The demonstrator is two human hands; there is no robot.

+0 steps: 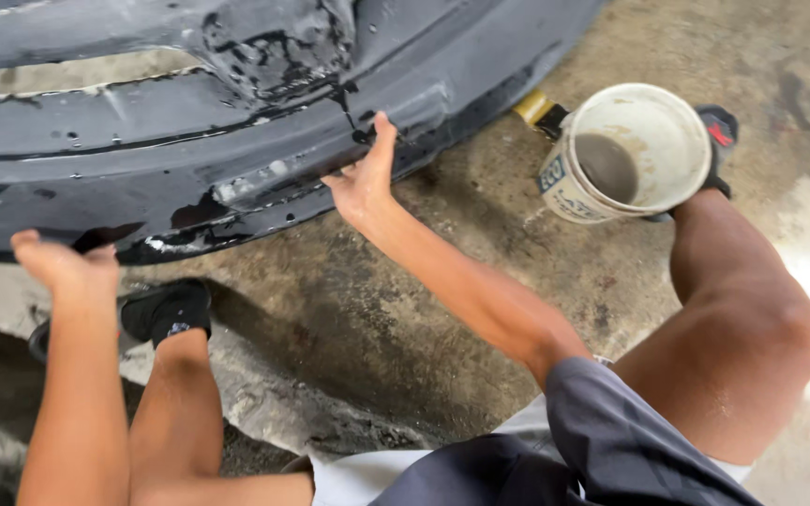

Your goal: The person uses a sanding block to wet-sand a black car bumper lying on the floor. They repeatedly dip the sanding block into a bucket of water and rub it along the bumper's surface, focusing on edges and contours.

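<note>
I'm crouched low over a dark grey car bumper [189,159] lying on the concrete floor [480,272], wet and scuffed, with ragged patches where the coating is broken through. My right hand [363,178] is up against its lower edge, fingers together and stretched out, fingertips pressed on the lip beside a dark crack. It holds nothing; it's flat to the panel, which reads to me as feeling the surface or steadying it. My left hand [58,262] is out at the near left end of the bumper, loosely curled, thumb side up. I can't tell whether it grips the edge or just rests by it, since the back of the hand hides the fingers.

One white plastic bucket [625,150] stands on the floor to my right, just beside my right foot, with a little murky water in the bottom. It sits within arm's reach, apart from the bumper. Something with a yellow and black end [538,111] pokes out behind it, too hidden to name.

Count: one bumper, one bucket, two bare hands, two dark shoes, the left [166,309] tucked under the bumper's edge, the right [719,131] behind the bucket.
</note>
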